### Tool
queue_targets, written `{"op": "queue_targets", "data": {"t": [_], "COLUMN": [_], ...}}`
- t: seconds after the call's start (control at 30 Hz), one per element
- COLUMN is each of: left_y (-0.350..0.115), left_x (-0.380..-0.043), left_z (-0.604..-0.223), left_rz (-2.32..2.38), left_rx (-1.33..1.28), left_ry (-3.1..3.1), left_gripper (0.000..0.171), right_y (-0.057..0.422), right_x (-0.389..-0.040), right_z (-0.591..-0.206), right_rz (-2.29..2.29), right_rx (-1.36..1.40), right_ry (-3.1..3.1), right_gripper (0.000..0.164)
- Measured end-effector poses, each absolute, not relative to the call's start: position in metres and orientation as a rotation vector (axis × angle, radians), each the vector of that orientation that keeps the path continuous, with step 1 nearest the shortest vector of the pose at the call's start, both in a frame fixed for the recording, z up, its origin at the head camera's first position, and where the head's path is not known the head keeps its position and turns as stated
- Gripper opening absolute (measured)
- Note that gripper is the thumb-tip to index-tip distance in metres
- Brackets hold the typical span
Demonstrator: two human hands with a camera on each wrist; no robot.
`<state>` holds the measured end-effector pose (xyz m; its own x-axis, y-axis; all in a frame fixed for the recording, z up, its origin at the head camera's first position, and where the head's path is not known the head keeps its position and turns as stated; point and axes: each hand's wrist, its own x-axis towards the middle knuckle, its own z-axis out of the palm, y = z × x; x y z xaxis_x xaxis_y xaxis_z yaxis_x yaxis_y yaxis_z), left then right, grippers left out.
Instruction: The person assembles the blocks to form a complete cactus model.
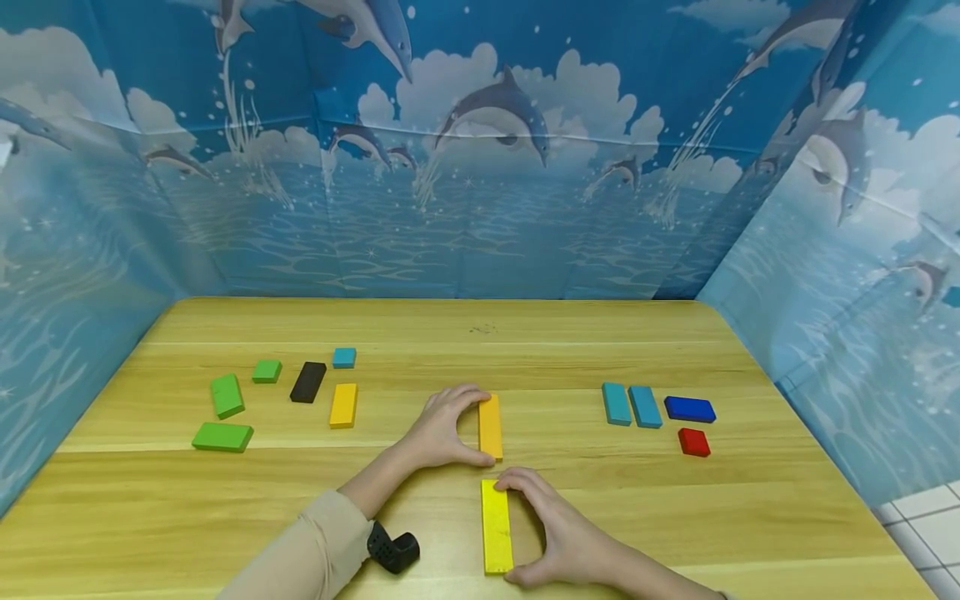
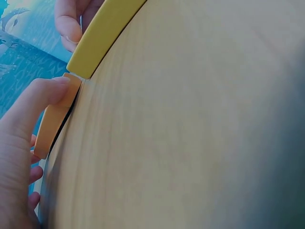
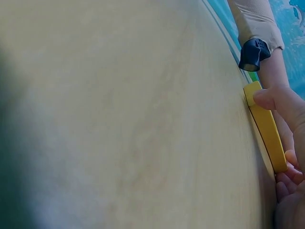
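the left grip (image 1: 441, 432) pinched an orange block (image 1: 491, 427) by its two ends near the middle of the tabletop (image 1: 570, 350); the right grip (image 1: 567, 540) pinched a yellow block (image 1: 496, 527) likewise, just on the near side, slightly apart.

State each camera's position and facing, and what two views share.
Head: on the head, facing forward and down at table and dolphin backdrop; left sleeve, left hand and right hand show.
Left wrist: on that wrist, facing the left hand holding the orange block; part of the right hand shows.
Right wrist: on that wrist, facing the right hand holding the yellow block; left sleeve and forearm show.
Shared by head and left wrist: both blocks.
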<state>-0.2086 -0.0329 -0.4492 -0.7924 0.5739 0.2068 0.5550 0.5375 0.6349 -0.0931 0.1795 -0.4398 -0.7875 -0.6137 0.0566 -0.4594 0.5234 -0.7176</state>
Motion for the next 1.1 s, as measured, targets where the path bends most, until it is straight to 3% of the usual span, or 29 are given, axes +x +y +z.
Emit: {"op": "queue_targets", "data": {"t": [0.7,0.97,1.1], "left_y": [-0.0355,-0.0373,-0.0386], "left_x": [-0.2080,-0.2088,-0.2093], "left_z": [-0.4496,-0.4478,-0.4468], "left_rz": [1.029,0.978,0.965], "left_rx": [1.064,1.089,1.102], "left_ry": [2.741,2.721,2.707], "left_gripper": [0.081,0.083,0.079], "right_y": [0.1823,0.1834,0.1833], "right_x": [-0.0909,-0.0918,-0.0903], "right_z": [-0.4414,-0.4412,-0.4416], "right_rz": [-1.065,-1.039,-1.071], "right_rx": [-1.203,-1.192,-1.110], "right_ry": [2.596,2.567,2.565], "right_gripper": [0.078,0.080,0.072]}}
